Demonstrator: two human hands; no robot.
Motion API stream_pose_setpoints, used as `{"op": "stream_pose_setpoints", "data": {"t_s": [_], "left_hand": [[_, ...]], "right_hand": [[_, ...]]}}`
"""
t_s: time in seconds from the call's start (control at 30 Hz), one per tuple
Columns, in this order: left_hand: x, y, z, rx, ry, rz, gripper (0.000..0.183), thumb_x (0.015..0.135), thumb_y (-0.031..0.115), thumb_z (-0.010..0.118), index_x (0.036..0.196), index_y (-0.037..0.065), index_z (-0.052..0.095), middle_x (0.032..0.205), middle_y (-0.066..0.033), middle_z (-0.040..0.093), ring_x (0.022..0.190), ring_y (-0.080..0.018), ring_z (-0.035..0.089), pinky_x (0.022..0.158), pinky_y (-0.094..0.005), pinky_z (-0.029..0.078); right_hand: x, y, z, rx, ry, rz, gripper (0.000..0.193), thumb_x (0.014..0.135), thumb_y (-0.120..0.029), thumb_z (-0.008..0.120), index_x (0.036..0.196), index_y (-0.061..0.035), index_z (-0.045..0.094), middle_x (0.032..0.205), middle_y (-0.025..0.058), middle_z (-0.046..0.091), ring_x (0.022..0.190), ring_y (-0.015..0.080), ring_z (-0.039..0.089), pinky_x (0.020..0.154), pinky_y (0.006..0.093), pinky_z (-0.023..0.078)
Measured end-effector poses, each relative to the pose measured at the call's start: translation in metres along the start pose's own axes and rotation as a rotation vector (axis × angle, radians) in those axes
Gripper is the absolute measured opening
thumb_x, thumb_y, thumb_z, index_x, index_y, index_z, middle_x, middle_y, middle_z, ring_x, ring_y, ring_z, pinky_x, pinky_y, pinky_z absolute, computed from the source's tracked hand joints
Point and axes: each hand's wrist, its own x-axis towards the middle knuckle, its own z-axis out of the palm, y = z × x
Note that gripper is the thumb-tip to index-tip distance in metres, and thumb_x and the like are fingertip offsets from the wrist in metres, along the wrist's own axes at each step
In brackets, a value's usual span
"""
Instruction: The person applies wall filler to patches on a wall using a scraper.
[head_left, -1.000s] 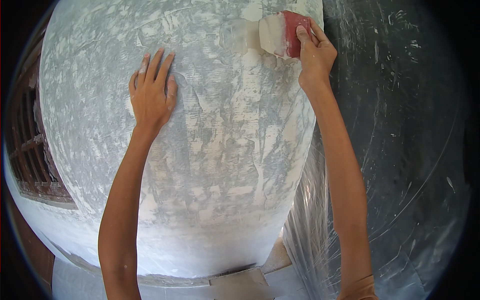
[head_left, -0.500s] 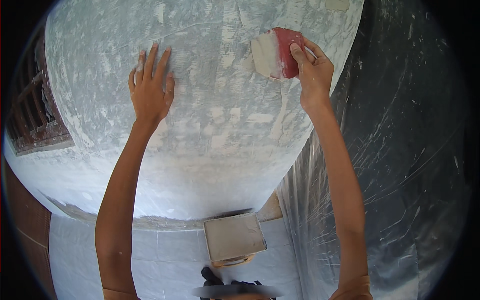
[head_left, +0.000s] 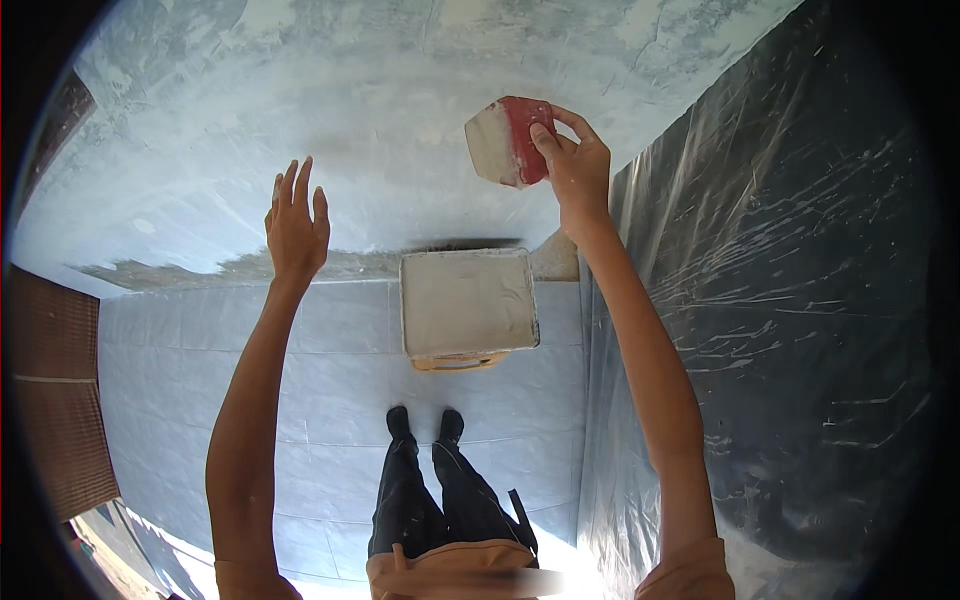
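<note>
My right hand point(head_left: 581, 178) grips a red putty spreader point(head_left: 524, 122), thumb on its near face and fingers behind. Off-white putty point(head_left: 490, 146) coats the spreader's left half. Behind it rises the wall point(head_left: 400, 130), patchy grey and white with smeared filler; whether the blade touches it I cannot tell. My left hand point(head_left: 297, 232) is raised at the left with fingers stretched out, holding nothing. Whether its fingertips meet the wall is unclear. Between the two arms, lower down, stands a square container point(head_left: 468, 305) topped with smooth beige putty, a yellow handle-like part at its near side.
Clear plastic sheeting over a dark surface point(head_left: 780, 300) lines the right side. Grey-blue sheeting point(head_left: 340, 400) covers the floor, where my feet point(head_left: 425, 422) stand near the container. A brown ribbed panel point(head_left: 60, 390) is at the left, below a dark window frame point(head_left: 62, 130).
My view has tilted down, bringing in more floor, my legs and the whole container. My right hand still holds the spreader; my left hand's fingers now point up, less spread than before.
</note>
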Motion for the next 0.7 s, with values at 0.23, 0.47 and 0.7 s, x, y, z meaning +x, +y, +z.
{"op": "stream_pose_setpoints", "data": {"t_s": [0.23, 0.47, 0.7], "left_hand": [[-0.147, -0.041, 0.09, -0.179, -0.366, -0.136, 0.045, 0.104, 0.031, 0.037, 0.146, 0.014, 0.04, 0.149, -0.0154, 0.042, 0.138, -0.0373, 0.037, 0.111, -0.0496, 0.033], [-0.273, -0.069, 0.158, -0.457, -0.458, -0.362, 0.044, 0.103, 0.023, 0.042, 0.142, 0.003, 0.043, 0.136, -0.0278, 0.051, 0.125, -0.0401, 0.051, 0.104, -0.0445, 0.042], [-0.329, -0.071, 0.194, -0.68, -0.622, -0.663, 0.046, 0.103, 0.03, 0.045, 0.137, 0.0, 0.049, 0.119, -0.0255, 0.065, 0.113, -0.0369, 0.062, 0.095, -0.0404, 0.047]], "right_hand": [[-0.085, 0.149, 0.008, -0.192, -0.011, 0.231, 0.03, 0.09, -0.011, 0.064, 0.119, -0.0013, 0.063, 0.098, 0.015, 0.074, 0.085, 0.0143, 0.07, 0.076, 0.0265, 0.053], [-0.17, 0.262, 0.026, -0.422, -0.234, 0.212, 0.025, 0.091, -0.006, 0.063, 0.114, 0.0041, 0.067, 0.102, 0.0141, 0.073, 0.091, 0.0149, 0.069, 0.081, 0.0265, 0.052], [-0.21, 0.331, 0.035, -0.606, -0.383, 0.112, 0.019, 0.088, -0.004, 0.061, 0.104, -0.0042, 0.071, 0.089, 0.0162, 0.072, 0.079, 0.0316, 0.069, 0.073, 0.0365, 0.052]]}}
